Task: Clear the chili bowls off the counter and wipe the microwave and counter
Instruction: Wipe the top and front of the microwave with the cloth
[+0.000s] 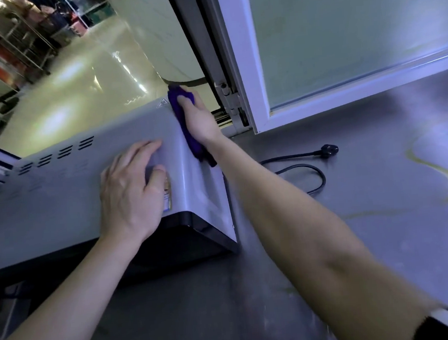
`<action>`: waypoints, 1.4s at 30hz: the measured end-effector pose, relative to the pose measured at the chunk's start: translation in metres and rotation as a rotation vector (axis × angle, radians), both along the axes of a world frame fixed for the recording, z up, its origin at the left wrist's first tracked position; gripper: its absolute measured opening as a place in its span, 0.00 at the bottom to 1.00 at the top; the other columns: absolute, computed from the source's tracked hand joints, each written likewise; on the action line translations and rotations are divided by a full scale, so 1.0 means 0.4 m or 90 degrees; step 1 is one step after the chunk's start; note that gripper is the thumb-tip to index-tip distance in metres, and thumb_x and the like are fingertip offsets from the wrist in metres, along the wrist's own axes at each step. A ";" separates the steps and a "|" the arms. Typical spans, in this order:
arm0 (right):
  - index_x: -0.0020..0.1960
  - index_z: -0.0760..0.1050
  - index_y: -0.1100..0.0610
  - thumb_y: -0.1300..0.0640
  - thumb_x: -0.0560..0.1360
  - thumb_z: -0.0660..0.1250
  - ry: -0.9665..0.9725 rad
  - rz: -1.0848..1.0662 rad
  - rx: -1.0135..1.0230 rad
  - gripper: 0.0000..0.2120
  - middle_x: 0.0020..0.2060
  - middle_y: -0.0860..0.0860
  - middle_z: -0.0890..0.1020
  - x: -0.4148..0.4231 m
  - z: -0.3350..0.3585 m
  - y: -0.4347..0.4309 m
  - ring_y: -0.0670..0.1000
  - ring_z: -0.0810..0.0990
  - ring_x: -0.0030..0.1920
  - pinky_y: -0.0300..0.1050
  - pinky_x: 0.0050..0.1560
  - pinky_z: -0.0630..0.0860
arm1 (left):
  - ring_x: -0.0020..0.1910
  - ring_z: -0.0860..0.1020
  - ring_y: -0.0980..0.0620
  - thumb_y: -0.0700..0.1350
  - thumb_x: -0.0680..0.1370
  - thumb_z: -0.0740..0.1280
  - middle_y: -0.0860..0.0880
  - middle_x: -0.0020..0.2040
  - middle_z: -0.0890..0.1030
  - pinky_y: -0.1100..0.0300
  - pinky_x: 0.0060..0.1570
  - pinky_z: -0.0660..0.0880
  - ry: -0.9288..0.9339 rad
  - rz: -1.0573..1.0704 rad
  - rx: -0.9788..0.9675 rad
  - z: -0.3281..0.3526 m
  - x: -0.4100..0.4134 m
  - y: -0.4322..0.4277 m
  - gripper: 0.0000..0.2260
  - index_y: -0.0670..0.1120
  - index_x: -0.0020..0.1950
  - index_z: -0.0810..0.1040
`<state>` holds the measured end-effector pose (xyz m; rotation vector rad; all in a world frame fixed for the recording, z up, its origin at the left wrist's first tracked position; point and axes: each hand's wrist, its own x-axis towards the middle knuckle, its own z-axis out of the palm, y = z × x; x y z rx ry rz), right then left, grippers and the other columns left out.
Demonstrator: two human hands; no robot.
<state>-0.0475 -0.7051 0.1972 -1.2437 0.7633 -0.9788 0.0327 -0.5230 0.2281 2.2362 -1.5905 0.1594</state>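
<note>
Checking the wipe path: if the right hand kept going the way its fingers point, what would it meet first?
The right hand presses the purple cloth along the microwave side. Straight on, it passes the rear corner, probably toward the white door frame; depth is unclear.

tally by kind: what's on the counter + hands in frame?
Microwave: 1
Purple cloth: 1, held by the right hand
Power cord with plug: 1, unplugged
Hands: 2, left hand flat on the microwave top
Yellow streaks on the counter: not tallied
Total: 5
</note>
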 end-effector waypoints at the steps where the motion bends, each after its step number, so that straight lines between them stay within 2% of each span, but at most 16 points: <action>1: 0.80 0.70 0.48 0.48 0.85 0.59 0.002 0.001 0.005 0.24 0.75 0.47 0.76 0.001 0.005 0.002 0.50 0.74 0.74 0.47 0.74 0.67 | 0.75 0.73 0.46 0.51 0.80 0.59 0.51 0.75 0.78 0.42 0.76 0.67 0.002 -0.001 0.000 0.000 0.001 -0.002 0.25 0.51 0.76 0.78; 4: 0.80 0.70 0.53 0.53 0.87 0.60 -0.068 0.017 -0.081 0.22 0.82 0.45 0.68 -0.097 -0.040 0.227 0.43 0.64 0.82 0.48 0.84 0.59 | 0.74 0.73 0.45 0.51 0.79 0.59 0.51 0.75 0.78 0.42 0.76 0.67 -0.002 0.004 0.000 -0.002 0.005 -0.001 0.26 0.51 0.76 0.78; 7: 0.80 0.69 0.57 0.58 0.88 0.59 -0.139 0.001 -0.157 0.21 0.84 0.48 0.64 -0.186 -0.111 0.442 0.46 0.59 0.85 0.48 0.85 0.56 | 0.74 0.74 0.45 0.52 0.79 0.59 0.51 0.75 0.78 0.41 0.75 0.68 -0.010 0.003 0.000 -0.009 0.009 -0.003 0.26 0.50 0.76 0.78; 10: 0.77 0.72 0.56 0.51 0.84 0.62 -0.082 0.011 -0.175 0.23 0.83 0.52 0.67 -0.107 -0.067 0.258 0.48 0.62 0.84 0.51 0.85 0.57 | 0.74 0.75 0.44 0.52 0.78 0.59 0.51 0.74 0.79 0.40 0.75 0.69 -0.012 -0.007 -0.005 -0.006 0.013 -0.005 0.26 0.50 0.75 0.79; 12: 0.76 0.74 0.55 0.47 0.80 0.63 -0.032 0.001 -0.111 0.27 0.81 0.53 0.70 -0.016 -0.017 0.080 0.49 0.65 0.82 0.46 0.81 0.59 | 0.74 0.74 0.45 0.52 0.78 0.60 0.51 0.75 0.79 0.40 0.75 0.68 -0.005 -0.004 -0.008 -0.002 0.011 -0.002 0.26 0.51 0.76 0.79; 14: 0.74 0.76 0.52 0.50 0.79 0.63 0.015 -0.025 -0.049 0.25 0.80 0.51 0.71 0.016 0.012 0.007 0.49 0.68 0.79 0.43 0.75 0.62 | 0.75 0.73 0.45 0.51 0.79 0.60 0.51 0.75 0.78 0.41 0.76 0.67 0.007 -0.001 -0.003 -0.003 0.009 -0.007 0.26 0.51 0.76 0.79; 18: 0.70 0.79 0.56 0.58 0.80 0.66 -0.026 0.008 -0.184 0.19 0.82 0.51 0.68 -0.113 -0.013 0.272 0.50 0.61 0.84 0.54 0.84 0.58 | 0.74 0.74 0.43 0.50 0.78 0.59 0.48 0.76 0.78 0.41 0.75 0.67 -0.005 0.008 0.001 -0.008 0.010 -0.003 0.27 0.48 0.76 0.78; 20: 0.71 0.78 0.57 0.62 0.83 0.66 -0.081 0.020 -0.228 0.17 0.83 0.50 0.67 -0.194 -0.064 0.446 0.51 0.58 0.85 0.57 0.84 0.56 | 0.74 0.74 0.42 0.48 0.78 0.58 0.49 0.75 0.78 0.40 0.74 0.68 -0.017 0.001 0.004 -0.010 0.013 0.000 0.26 0.49 0.76 0.78; 22: 0.74 0.75 0.56 0.61 0.85 0.64 -0.122 0.029 -0.240 0.18 0.84 0.50 0.64 -0.229 -0.107 0.488 0.52 0.56 0.86 0.58 0.84 0.55 | 0.74 0.74 0.43 0.48 0.78 0.58 0.50 0.75 0.78 0.41 0.74 0.67 -0.018 -0.002 0.004 -0.011 0.017 -0.002 0.26 0.50 0.76 0.78; 23: 0.76 0.73 0.55 0.58 0.86 0.63 -0.131 0.032 -0.202 0.19 0.84 0.49 0.63 -0.221 -0.131 0.469 0.51 0.57 0.86 0.56 0.85 0.55 | 0.75 0.73 0.44 0.49 0.78 0.59 0.51 0.75 0.78 0.41 0.75 0.67 -0.014 0.001 0.003 -0.010 0.015 -0.003 0.26 0.51 0.76 0.78; 26: 0.80 0.70 0.46 0.45 0.86 0.60 -0.073 0.005 0.087 0.23 0.82 0.42 0.68 -0.161 -0.258 0.362 0.42 0.62 0.83 0.51 0.85 0.57 | 0.75 0.73 0.46 0.50 0.79 0.60 0.53 0.75 0.77 0.42 0.76 0.66 0.003 0.012 0.000 -0.006 0.012 -0.005 0.25 0.52 0.75 0.78; 28: 0.79 0.70 0.38 0.40 0.85 0.59 -0.001 -0.033 0.236 0.22 0.79 0.38 0.71 -0.151 -0.334 0.330 0.44 0.66 0.81 0.51 0.84 0.59 | 0.75 0.73 0.47 0.50 0.78 0.60 0.54 0.74 0.77 0.42 0.76 0.65 0.007 0.013 0.000 -0.007 0.008 -0.006 0.25 0.53 0.75 0.78; 31: 0.78 0.69 0.36 0.43 0.88 0.57 0.026 -0.048 0.288 0.20 0.77 0.36 0.71 -0.158 -0.292 0.376 0.43 0.68 0.79 0.48 0.82 0.60 | 0.75 0.72 0.47 0.51 0.79 0.60 0.53 0.75 0.77 0.43 0.76 0.64 0.008 0.023 0.005 -0.005 0.007 -0.008 0.25 0.52 0.76 0.78; 35: 0.79 0.69 0.40 0.45 0.87 0.57 -0.056 -0.088 0.137 0.21 0.80 0.35 0.67 -0.205 -0.132 0.555 0.34 0.62 0.80 0.37 0.82 0.56 | 0.75 0.71 0.46 0.50 0.79 0.59 0.52 0.75 0.77 0.44 0.77 0.63 -0.007 0.027 0.012 -0.008 0.003 -0.008 0.25 0.52 0.76 0.77; 39: 0.78 0.72 0.42 0.43 0.83 0.60 0.009 -0.047 0.063 0.24 0.80 0.40 0.71 -0.169 -0.036 0.390 0.40 0.68 0.79 0.50 0.83 0.60 | 0.75 0.72 0.46 0.51 0.79 0.57 0.52 0.75 0.77 0.45 0.77 0.63 -0.013 0.038 0.014 -0.005 -0.005 -0.013 0.26 0.52 0.76 0.78; 42: 0.73 0.78 0.46 0.49 0.83 0.64 0.074 -0.022 -0.137 0.19 0.82 0.45 0.69 -0.141 0.028 0.342 0.43 0.63 0.82 0.49 0.83 0.59 | 0.76 0.71 0.44 0.49 0.79 0.53 0.50 0.77 0.77 0.45 0.78 0.62 0.001 0.046 0.011 -0.007 -0.009 -0.020 0.28 0.49 0.77 0.78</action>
